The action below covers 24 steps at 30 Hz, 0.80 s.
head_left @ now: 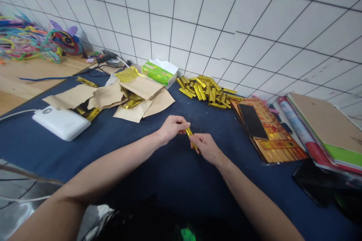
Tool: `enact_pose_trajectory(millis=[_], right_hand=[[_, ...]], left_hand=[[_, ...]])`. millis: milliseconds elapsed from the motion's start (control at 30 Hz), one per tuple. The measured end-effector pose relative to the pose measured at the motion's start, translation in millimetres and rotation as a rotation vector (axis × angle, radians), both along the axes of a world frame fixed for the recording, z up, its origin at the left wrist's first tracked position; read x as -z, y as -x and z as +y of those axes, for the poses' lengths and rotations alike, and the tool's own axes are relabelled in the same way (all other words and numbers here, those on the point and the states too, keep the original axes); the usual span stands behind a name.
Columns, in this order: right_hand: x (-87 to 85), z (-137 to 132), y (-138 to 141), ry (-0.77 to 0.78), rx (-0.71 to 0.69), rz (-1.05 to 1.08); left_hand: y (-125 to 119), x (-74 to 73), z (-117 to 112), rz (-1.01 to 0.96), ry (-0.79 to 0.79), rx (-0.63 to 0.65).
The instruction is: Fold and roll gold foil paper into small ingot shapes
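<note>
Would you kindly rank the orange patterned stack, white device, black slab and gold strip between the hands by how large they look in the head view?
Largest to smallest:
1. Orange patterned stack
2. White device
3. Black slab
4. Gold strip, partly covered

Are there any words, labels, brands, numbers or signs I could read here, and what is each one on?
No text can be read clearly.
Orange-gold packets: printed pattern, too blurred to read.
Green box: printing too small and blurred.
White device: a round dark mark, unreadable.
Dark clothing: green print, too blurred.
Held gold strip: no lettering visible.
</note>
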State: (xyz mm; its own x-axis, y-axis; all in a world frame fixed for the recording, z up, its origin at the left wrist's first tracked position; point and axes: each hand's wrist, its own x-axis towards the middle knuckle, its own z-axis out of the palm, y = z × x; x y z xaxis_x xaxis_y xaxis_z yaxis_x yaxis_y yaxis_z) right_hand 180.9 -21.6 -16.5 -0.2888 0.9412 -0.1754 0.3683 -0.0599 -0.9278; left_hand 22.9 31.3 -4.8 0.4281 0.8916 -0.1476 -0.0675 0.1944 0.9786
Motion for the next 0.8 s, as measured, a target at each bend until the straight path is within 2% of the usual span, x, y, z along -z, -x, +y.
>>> enact_pose_trajectory(millis=[100,200,267,367,600,700,800], right_hand=[[2.0,-1.4,1.4,-0.003,0.01,-0.012],[2.6,-2.3,2.3,0.021,-0.004,-0.035],[2.0,-2.3,2.4,0.016,-0.019,-0.054],[0.8,-2.3,1.8,-0.005,-0.029,-0.073],[3.0,-5.6,3.0,-0.098,-0.008,-0.086],[5.6,-7.5,6.0,-0.137,0.055,-0.078],[9.6,-5.4,6.4,-0.111,0.19,0.046]], left_hand=[[1.8,-1.9,1.2,0.097,-0.073,0.031],[5.1,-7.2,2.5,0.324,-0.258,0.074],[7.2,-11.7,3.3,0.488,-0.378,0.066],[9.2,-17.5,3.4,0.626,-0.459,0.028],[11.6,-23.6,0.9,0.687,-0.554,0.064],[13.8,-24.8,2.6,0.668,-0.577,0.075],[16.7,-26.3,5.3,0.627,-0.599,0.077]])
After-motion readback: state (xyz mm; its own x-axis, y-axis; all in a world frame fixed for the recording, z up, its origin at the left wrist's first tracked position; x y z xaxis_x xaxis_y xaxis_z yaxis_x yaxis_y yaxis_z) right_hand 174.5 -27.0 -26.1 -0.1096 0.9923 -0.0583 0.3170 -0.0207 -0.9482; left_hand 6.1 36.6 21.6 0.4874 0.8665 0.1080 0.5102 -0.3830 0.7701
